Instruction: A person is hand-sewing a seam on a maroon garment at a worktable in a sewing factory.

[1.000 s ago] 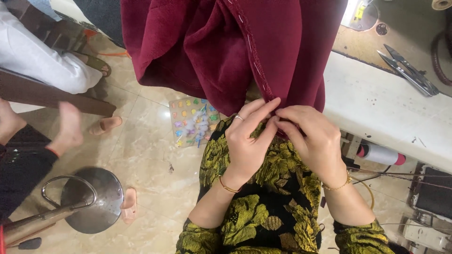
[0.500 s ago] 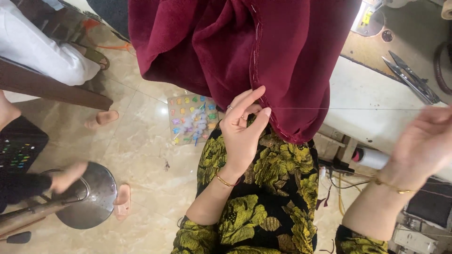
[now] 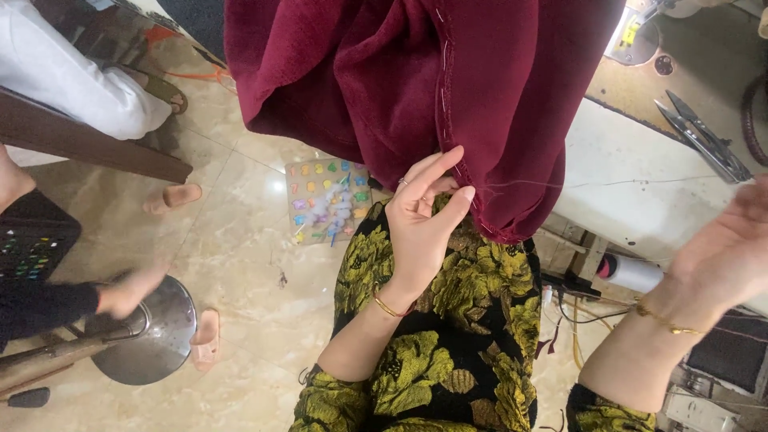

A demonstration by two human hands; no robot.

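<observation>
A dark red velvet cloth (image 3: 360,80) hangs from the top of the view, with a line of light stitches down its seam (image 3: 442,88). My left hand (image 3: 424,228) pinches the cloth's lower edge beside that seam, above my lap in a yellow-and-black flowered dress (image 3: 448,336). A thin pale thread (image 3: 608,182) runs taut from the pinched spot to the right. My right hand (image 3: 732,248) is drawn far out to the right at the end of that thread. Its fingertips are cut off by the frame edge.
A white table (image 3: 640,200) stands at right with metal snips (image 3: 702,134) on a wooden top behind it. A white spool (image 3: 636,272) lies below. On the marble floor are a colourful peg board (image 3: 326,200) and a steel stool (image 3: 148,340), touched by another person's hand (image 3: 128,292).
My right hand has left the cloth and swung far to the right, drawing the thread tight. My left hand stays pinched on the seam edge. The other person's hand has come down to the steel stool.
</observation>
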